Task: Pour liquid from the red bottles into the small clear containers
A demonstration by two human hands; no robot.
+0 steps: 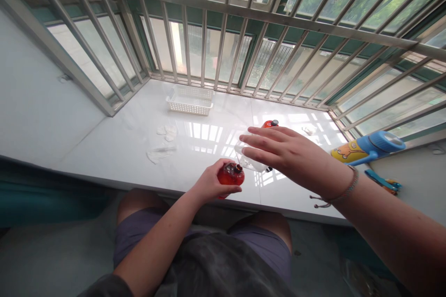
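My left hand is wrapped around a small bottle of red liquid, near the front edge of the white ledge. The bottle's dark neck points up and looks uncapped. My right hand reaches over the ledge with its fingers stretched out; its thumb is hidden. Below those fingers is a clear plastic thing, partly covered, so its kind cannot be told. A small black piece shows beside it. Just behind my right hand, an orange-red thing with a dark cap is partly hidden.
A white perforated basket stands at the back left by the window bars. Crumpled clear pieces lie on the ledge. On the right, a blue and yellow bottle lies tilted near a teal strap-like item.
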